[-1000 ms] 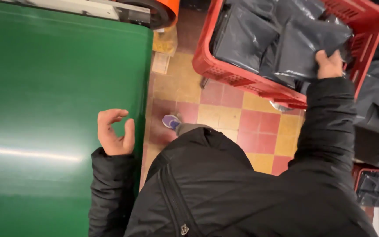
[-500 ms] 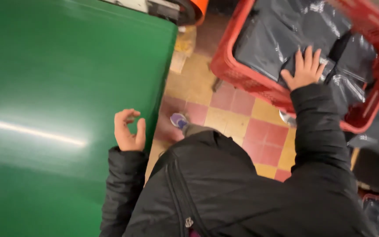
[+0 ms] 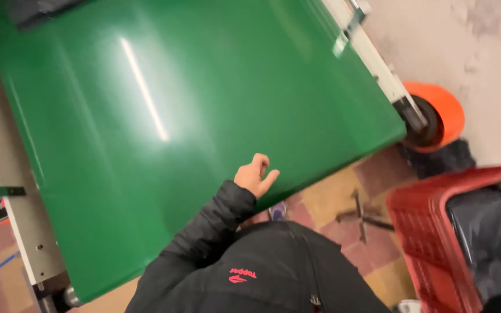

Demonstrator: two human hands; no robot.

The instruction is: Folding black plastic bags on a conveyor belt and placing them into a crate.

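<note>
Here my left hand (image 3: pixel 255 175) hangs over the near edge of the green conveyor belt (image 3: pixel 175 116), empty, with the fingers (image 3: pixel 260 159) loosely curled and the thumb standing a little apart from them, so it is neither spread wide nor closed on anything; whether it actually touches the belt I cannot tell. The black padded sleeve (image 3: pixel 215 223) of my jacket runs down from that hand to my chest at the bottom of the view. My right hand is out of sight altogether (only a dark scrap of sleeve shows at the bottom right corner), so I cannot say how it stands. The belt is a broad, glossy green surface that slants across most of the picture, with a long streak of light reflected on it and a dark, flat thing (image 3: pixel 39 10) lying at its far top-left end, too cut off to make out. A pale metal frame (image 3: pixel 27 243) runs along the belt's left side, and another rail follows its right side down to an orange roller cap (image 3: pixel 445 110) at the corner. To my right, well apart from my left hand, stands a red plastic crate (image 3: pixel 421 232) holding dark grey plastic bags (image 3: pixel 494 243). Between the belt and the crate the tiled floor (image 3: pixel 331 200) shows, in worn yellow and reddish squares, with a small metal bracket (image 3: pixel 360 215) lying on it.
</note>
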